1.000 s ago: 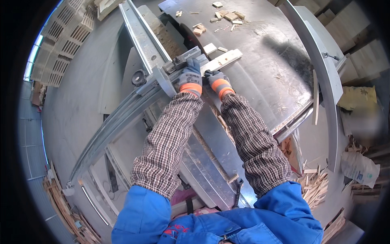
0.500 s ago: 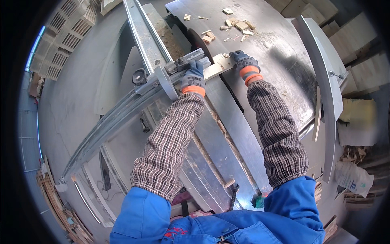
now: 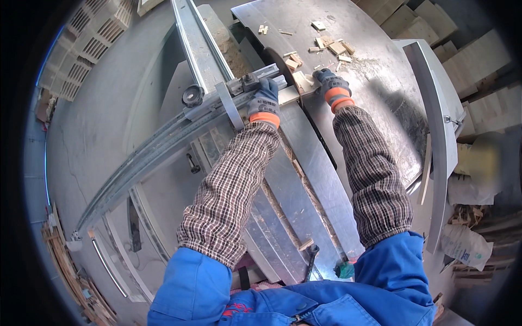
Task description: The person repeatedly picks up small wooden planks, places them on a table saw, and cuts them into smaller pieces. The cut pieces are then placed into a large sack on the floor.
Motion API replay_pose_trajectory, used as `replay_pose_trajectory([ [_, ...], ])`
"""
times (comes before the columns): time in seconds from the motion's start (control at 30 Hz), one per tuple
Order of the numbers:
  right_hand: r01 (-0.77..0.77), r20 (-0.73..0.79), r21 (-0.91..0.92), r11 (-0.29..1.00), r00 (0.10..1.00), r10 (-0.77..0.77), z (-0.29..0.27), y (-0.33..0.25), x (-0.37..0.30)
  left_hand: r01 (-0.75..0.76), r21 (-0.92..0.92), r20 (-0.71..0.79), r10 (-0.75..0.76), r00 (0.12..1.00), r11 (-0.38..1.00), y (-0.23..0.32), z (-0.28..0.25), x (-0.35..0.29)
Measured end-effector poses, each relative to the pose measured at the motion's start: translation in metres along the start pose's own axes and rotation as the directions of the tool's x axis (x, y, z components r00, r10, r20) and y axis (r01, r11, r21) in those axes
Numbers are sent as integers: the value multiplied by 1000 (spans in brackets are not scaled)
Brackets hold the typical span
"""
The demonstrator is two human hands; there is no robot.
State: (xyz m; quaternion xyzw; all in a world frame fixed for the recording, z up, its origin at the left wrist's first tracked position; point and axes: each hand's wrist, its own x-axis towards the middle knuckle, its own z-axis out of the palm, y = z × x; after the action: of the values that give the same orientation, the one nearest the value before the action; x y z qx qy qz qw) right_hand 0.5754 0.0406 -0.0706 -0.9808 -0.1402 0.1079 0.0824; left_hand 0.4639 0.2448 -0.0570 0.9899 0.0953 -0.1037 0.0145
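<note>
A short pale wooden board lies across the sliding table saw, along the metal fence. My left hand, in a grey glove with an orange cuff, is closed over the board's left end and the fence; its fingertips are partly hidden. The fingers of my right hand, gloved alike, are curled at the board's right end. Between my hands the dark round saw blade meets the board, with a pale wooden piece on the blade's right side.
Several wood offcuts lie on the saw's steel table beyond my right hand. A black round knob sits on the carriage to the left. A long grey guard stands at right. Stacked boards are further right.
Both hands, the fence and the board have moved slightly forward relative to the steel table, further along the blade. The view has shifted a little.
</note>
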Motion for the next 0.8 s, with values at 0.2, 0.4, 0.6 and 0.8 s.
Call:
replay_pose_trajectory([
  [0.2, -329, -66, -32, 944, 943, 326, -18, 9, -55, -28, 57, -166, 38, 985, 998, -8, 21, 8],
  [0.4, -541, -23, 270, 796, 823, 567, -6, 49, -127, -187, 745, -32, 314, 949, 640, -8, 31, 14],
  [0.6, -583, 137, 540, 607, 772, 621, 26, 75, -204, -146, 547, -4, 177, 984, 824, -14, 51, 31],
  [0.8, -668, 202, 641, 378, 622, 756, 61, 125, -401, -80, 382, -79, 119, 990, 921, -11, 46, 11],
])
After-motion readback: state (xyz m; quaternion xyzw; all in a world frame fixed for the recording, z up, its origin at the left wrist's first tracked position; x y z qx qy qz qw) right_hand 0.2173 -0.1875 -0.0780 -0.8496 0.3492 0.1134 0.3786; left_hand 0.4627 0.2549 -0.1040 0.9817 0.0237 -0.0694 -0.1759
